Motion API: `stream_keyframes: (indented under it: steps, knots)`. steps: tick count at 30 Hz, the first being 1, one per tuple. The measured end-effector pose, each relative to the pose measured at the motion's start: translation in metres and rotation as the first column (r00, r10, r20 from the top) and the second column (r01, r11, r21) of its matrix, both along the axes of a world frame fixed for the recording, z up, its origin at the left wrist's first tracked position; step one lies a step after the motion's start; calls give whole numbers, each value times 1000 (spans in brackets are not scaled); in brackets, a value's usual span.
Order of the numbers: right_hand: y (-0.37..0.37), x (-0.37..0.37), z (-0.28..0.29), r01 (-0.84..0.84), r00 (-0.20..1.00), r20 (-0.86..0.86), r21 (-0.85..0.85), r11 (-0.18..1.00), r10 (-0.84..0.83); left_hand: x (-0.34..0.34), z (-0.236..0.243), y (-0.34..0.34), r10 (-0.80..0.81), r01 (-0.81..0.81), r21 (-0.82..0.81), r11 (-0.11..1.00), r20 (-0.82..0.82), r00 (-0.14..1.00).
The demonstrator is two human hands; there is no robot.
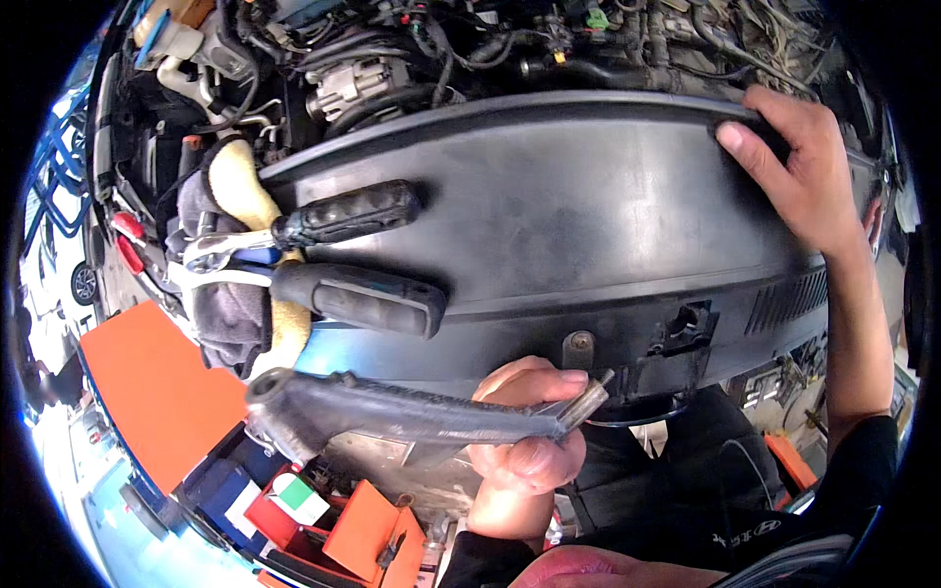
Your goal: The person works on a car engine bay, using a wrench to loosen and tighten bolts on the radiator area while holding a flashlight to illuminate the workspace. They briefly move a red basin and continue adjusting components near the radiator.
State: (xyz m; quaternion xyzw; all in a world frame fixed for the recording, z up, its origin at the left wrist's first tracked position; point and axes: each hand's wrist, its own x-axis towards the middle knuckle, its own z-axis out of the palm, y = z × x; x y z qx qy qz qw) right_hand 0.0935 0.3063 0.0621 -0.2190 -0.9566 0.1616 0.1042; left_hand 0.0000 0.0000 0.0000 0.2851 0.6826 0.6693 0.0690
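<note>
In my left hand (pixel 529 431) is a dark grey cast metal bracket (pixel 392 412), held near the end with a short metal sleeve. My thumb and fingers close round it; its other end, a round boss, points left. The bracket is above the near edge of a long black plastic panel (pixel 549 206), which lies across the front of the engine bay. My right hand (pixel 799 167) grips the panel's far right edge, thumb on top, some fingertips hidden. On the panel's left end, two black-handled hand tools (pixel 348 214) lie on a grey and yellow cloth (pixel 240 314).
Hoses, wiring and a silver metal component (pixel 358 88) fill the engine bay beyond the panel. At lower left stand an orange-topped cart (pixel 162 382) and an open orange box (pixel 368 534). Red-handled pliers (pixel 129 240) lie left of the cloth.
</note>
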Motion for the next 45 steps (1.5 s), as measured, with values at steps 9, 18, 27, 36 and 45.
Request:
stream_keyframes:
  steps: [9,18,27,36,45]
  knots:
    - [3,5,-5,-8,1000,19,-21,1000,8,4,0,21,245,-242,150,959,-2,970]
    - [-5,-2,1,-16,998,-62,54,998,20,8,-7,15,223,-225,109,968,24,974]
    - [1,-6,30,-32,999,-39,134,990,38,0,20,11,30,-55,-211,976,-120,992]
    - [-26,11,38,87,996,-5,-71,994,-87,-18,68,14,-196,236,-533,812,131,972]
    - [-190,115,172,218,800,-87,-879,423,-594,-14,207,22,-926,560,-828,-34,238,294]
